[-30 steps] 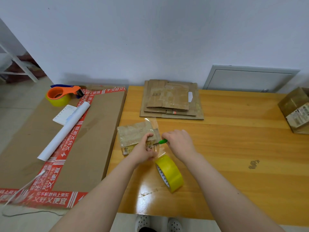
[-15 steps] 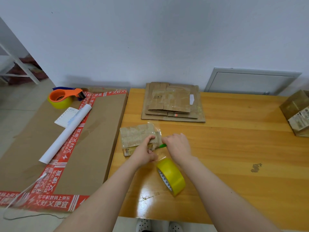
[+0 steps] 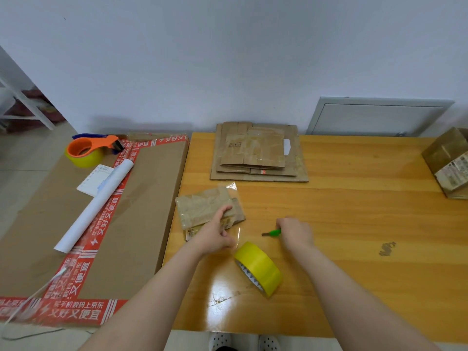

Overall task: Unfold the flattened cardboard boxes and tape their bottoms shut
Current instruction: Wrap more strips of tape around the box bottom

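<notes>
my left hand [image 3: 215, 234] is on the near right corner of the small taped cardboard box [image 3: 202, 209]. one digit is stretched flat across its top and the rest are curled at its near edge, where a strip of clear tape [image 3: 239, 230] hangs off. i cannot tell if those curled fingers pinch the tape, the box, or nothing. the box lies low and flat by the left edge of the wooden table [image 3: 354, 224], its long axis running left to right, the far end skewed a little to the right.

my right hand [image 3: 295, 233] is apart from the box, fist closed round a green-handled cutter [image 3: 272, 233]. the cutter lies nearly level, left to right, its dark tip pointing left toward the box.

the yellow tape roll [image 3: 258, 268] stands on its edge between my forearms, its open side facing near-left. the stack of flattened cardboard boxes [image 3: 258, 153] lies at the table's far edge by the wall. an assembled box [image 3: 448, 163] sits at the far right.

left of the table a large flat carton [image 3: 147, 211] carries an orange tape dispenser [image 3: 88, 148], a notepad [image 3: 95, 179] and a white paper roll [image 3: 96, 206].
</notes>
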